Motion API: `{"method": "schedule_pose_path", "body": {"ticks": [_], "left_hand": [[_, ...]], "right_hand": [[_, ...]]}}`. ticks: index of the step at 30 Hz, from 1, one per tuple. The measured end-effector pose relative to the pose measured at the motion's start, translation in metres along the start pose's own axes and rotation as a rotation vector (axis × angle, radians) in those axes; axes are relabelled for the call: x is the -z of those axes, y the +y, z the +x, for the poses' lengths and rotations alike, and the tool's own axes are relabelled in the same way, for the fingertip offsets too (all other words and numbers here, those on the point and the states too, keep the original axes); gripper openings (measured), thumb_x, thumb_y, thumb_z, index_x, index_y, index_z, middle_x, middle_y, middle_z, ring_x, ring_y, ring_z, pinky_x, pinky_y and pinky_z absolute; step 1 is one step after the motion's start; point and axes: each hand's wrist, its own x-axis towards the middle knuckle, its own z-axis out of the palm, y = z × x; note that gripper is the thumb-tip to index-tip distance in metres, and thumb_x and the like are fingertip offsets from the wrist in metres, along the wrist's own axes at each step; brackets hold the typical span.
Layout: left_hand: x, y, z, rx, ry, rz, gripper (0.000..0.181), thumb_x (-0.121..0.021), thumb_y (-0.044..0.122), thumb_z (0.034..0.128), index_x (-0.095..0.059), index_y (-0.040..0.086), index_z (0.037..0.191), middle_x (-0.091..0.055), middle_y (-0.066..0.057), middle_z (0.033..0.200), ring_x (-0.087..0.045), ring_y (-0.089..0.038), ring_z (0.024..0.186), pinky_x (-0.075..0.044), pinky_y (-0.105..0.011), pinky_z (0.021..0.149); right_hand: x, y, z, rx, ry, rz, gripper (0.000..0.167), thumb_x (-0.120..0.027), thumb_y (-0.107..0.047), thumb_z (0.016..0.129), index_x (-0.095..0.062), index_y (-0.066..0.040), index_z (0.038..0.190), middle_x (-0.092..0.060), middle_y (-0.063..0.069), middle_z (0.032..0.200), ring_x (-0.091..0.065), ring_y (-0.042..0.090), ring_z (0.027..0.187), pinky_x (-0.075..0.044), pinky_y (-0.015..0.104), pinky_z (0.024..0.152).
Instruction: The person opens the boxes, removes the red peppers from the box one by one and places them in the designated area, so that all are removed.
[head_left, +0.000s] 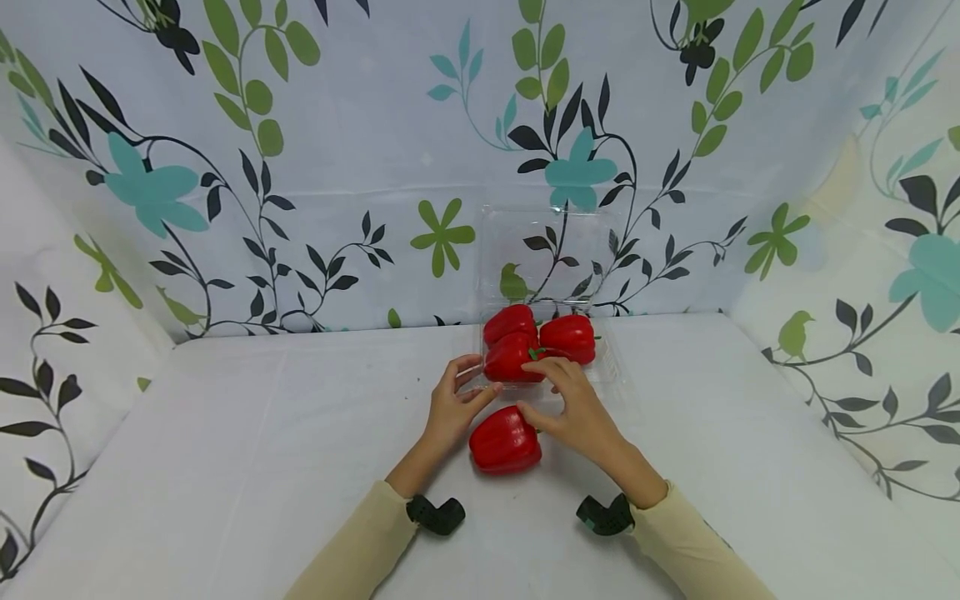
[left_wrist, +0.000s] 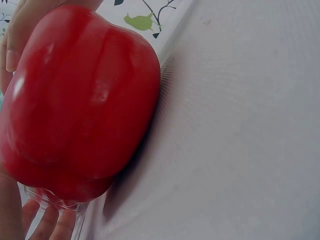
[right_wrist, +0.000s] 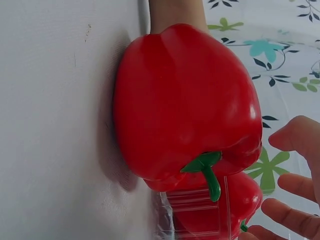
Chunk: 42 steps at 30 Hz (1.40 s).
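Observation:
A clear plastic container (head_left: 611,371) holds three red bell peppers: one at the back left (head_left: 508,322), one at the front left (head_left: 510,358) and one at the right (head_left: 567,336). My left hand (head_left: 448,410) has its fingers at the container's front left side. From the right, my right hand (head_left: 581,412) reaches over the front, its fingertips by the front left pepper's green stem. Nearer me, a loose bell pepper (head_left: 504,442) lies on the table between my hands, its stem (right_wrist: 207,172) clear in the right wrist view. The right thumb stands close to it in the head view.
The container's transparent lid (head_left: 551,250) stands raised at the back, before a leaf-patterned cloth (head_left: 360,125). White cloth covers the table (head_left: 262,458). Dark wrist cameras (head_left: 437,517) sit at both cuffs.

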Motion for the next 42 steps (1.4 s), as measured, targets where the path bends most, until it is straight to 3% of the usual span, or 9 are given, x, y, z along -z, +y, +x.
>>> {"method": "schedule_pose_path", "body": {"ticks": [8,16,21,30,42], "left_hand": [[0.001,-0.002,0.0,-0.009,-0.001,-0.022,0.058,-0.076,0.015,0.0859,-0.046,0.006,0.135,-0.05,-0.014,0.14,-0.05,-0.033,0.13,-0.049,-0.045,0.098],[0.001,-0.001,-0.001,-0.018,0.009,-0.001,0.058,-0.076,0.016,0.0857,-0.046,0.006,0.134,-0.052,-0.013,0.139,-0.052,-0.031,0.128,-0.052,-0.039,0.095],[0.002,-0.001,-0.003,-0.016,0.01,-0.004,0.058,-0.076,0.017,0.0858,-0.046,0.006,0.134,-0.051,-0.012,0.139,-0.052,-0.031,0.128,-0.052,-0.04,0.096],[0.0,-0.002,0.0,-0.024,0.003,0.001,0.058,-0.076,0.02,0.0867,-0.046,0.009,0.135,-0.051,-0.01,0.139,-0.051,-0.029,0.129,-0.051,-0.04,0.096],[-0.002,-0.002,0.001,-0.024,0.003,-0.013,0.057,-0.075,0.016,0.0867,-0.046,0.006,0.135,-0.051,-0.012,0.139,-0.051,-0.032,0.129,-0.052,-0.042,0.095]], "right_hand": [[-0.002,0.003,0.002,0.016,0.048,0.01,0.053,-0.081,-0.012,0.077,-0.06,-0.005,0.125,-0.056,0.013,0.125,-0.051,0.028,0.115,-0.057,0.049,0.08],[-0.005,0.01,0.002,0.003,0.103,0.014,0.061,-0.082,-0.007,0.074,-0.055,-0.004,0.129,-0.054,0.015,0.129,-0.05,0.028,0.114,-0.056,0.05,0.08],[-0.007,0.013,0.003,0.005,0.132,0.047,0.067,-0.081,-0.005,0.074,-0.049,0.0,0.134,-0.052,0.017,0.13,-0.052,0.033,0.112,-0.056,0.051,0.08],[-0.011,0.024,0.006,0.011,0.134,0.135,0.061,-0.076,-0.003,0.079,-0.049,0.001,0.134,-0.049,0.017,0.133,-0.049,0.035,0.12,-0.055,0.05,0.088],[-0.014,0.023,0.011,-0.115,0.184,0.214,0.062,-0.077,-0.007,0.08,-0.048,0.004,0.133,-0.048,0.022,0.13,-0.055,0.043,0.112,-0.054,0.055,0.086]]}}
